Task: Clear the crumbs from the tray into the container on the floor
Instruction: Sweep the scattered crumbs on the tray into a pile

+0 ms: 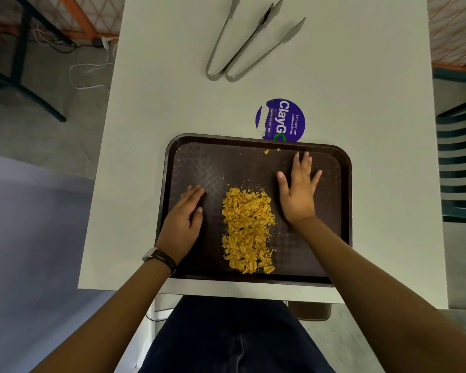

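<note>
The crumbs (248, 230) are found gathered into a heap at the centre of the tray (342, 211), flanked at 9 and 3 o'clock by the left hand (182, 224) and right hand (297, 192), both flat with fingers extended and gripping nothing; transfer is judged outstanding, no floor container being identifiable.

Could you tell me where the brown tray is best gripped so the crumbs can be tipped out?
Probably by the raised rim of the tray on its two short sides, one hand from the left and one from the right. The crumbs are heaped down the middle, so those edges are bare, and the left hand and right hand already flank the pile.
</note>
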A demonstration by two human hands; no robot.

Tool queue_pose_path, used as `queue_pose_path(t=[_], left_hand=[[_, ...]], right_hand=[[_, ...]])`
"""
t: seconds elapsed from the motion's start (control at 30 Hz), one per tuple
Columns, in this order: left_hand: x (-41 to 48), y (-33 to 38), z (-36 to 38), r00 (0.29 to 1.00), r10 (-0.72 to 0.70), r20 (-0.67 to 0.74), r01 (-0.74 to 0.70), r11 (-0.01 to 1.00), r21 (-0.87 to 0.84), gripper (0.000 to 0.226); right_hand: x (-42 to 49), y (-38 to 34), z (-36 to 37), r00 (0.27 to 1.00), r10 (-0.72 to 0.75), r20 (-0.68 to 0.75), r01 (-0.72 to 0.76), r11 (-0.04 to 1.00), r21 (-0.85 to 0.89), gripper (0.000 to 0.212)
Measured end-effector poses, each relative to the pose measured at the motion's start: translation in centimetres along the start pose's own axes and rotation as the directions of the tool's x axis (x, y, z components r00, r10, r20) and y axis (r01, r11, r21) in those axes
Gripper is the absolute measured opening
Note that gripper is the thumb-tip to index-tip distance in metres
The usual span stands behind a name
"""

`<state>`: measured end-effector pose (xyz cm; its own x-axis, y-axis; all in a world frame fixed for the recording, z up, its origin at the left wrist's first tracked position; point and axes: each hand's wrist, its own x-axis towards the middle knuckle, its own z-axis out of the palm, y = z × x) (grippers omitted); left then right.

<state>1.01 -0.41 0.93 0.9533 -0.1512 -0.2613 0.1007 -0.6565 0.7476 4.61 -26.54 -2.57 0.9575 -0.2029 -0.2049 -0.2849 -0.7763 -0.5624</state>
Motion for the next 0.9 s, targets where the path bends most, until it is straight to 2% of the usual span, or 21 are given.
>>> queue_pose_path(t=[0.17, 0.27, 0.4, 0.5, 0.57, 0.67, 0.73, 0.83, 0.9], left_hand=[[0.2, -0.9, -0.4, 0.999, -0.041, 0.029, 0.039, 0.997, 0.060, 0.046], [0.3, -1.3, -0.7, 0.997, -0.039, 0.059, 0.033, 0.994, 0.105, 0.048], [0.4, -1.5, -1.1, 0.995, -0.022, 0.092, 0.010, 0.993, 0.120, 0.048], [0.4, -1.3, -1.2, 0.996, -0.035, 0.078, 0.026, 0.994, 0.108, 0.048], [0.4, -1.3, -1.1, 0.997, -0.043, 0.069, 0.037, 0.995, 0.093, 0.048], [0.3, -1.4, -1.0, 0.997, -0.050, 0.063, 0.044, 0.995, 0.088, 0.048], [0.3, -1.5, -1.0, 0.997, -0.044, 0.069, 0.038, 0.995, 0.094, 0.048], [0.3, -1.5, -1.1, 0.997, -0.040, 0.070, 0.033, 0.995, 0.095, 0.048], [0.4, -1.4, -1.1, 0.997, -0.042, 0.068, 0.036, 0.995, 0.094, 0.047]], right_hand=[[0.3, -2.6, 1.7, 0.996, -0.077, 0.041, 0.078, 0.997, -0.010, 0.067], [0.0, -3.3, 2.6, 0.977, -0.180, 0.113, 0.181, 0.983, 0.003, 0.071], [-0.4, -4.1, 2.7, 0.907, -0.346, 0.240, 0.326, 0.938, 0.121, 0.071], [-1.7, -4.0, 2.7, 0.836, -0.445, 0.320, 0.366, 0.888, 0.280, 0.062], [-2.5, -3.9, 2.3, 0.852, -0.441, 0.282, 0.316, 0.863, 0.394, 0.059], [-1.9, -4.5, 0.7, 0.948, -0.307, 0.090, 0.228, 0.846, 0.482, 0.063], [-0.4, -4.4, 0.0, 0.953, -0.295, 0.063, 0.238, 0.864, 0.444, 0.054], [1.6, -4.0, 0.3, 0.899, -0.380, 0.220, 0.319, 0.909, 0.268, 0.057], [2.0, -3.7, 1.2, 0.858, -0.426, 0.286, 0.392, 0.904, 0.171, 0.062]])
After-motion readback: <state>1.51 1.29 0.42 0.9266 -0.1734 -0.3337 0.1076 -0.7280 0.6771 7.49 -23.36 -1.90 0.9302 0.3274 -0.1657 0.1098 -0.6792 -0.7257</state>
